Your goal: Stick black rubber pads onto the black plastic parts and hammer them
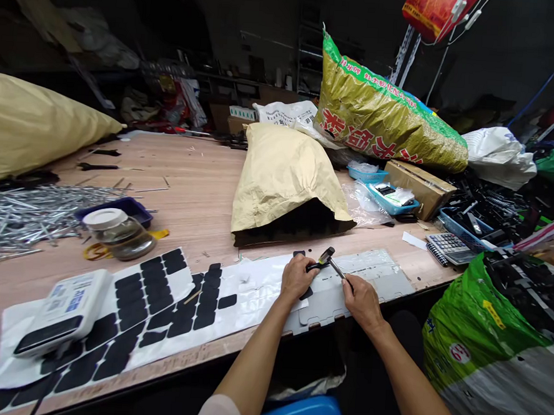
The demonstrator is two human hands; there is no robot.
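My R hand (364, 302) grips a slim silver metal rod w/ a dark, chunky end (338, 269), just below & R of frame ctr. My L hand (295, 276) pinches a thin black piece (314, 267) alongside. Flat grey board (371, 273) beneath, on wood-grain bench (198, 193). Crumpled tan paper sack (283, 173) behind, ctr; black rounded pads (208, 297) lower L.

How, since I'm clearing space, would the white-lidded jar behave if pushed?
The jar would probably slosh, since clear liquid seems to show inside. Being smooth and transparent, it may feel slippery. The white lid might limit spills.
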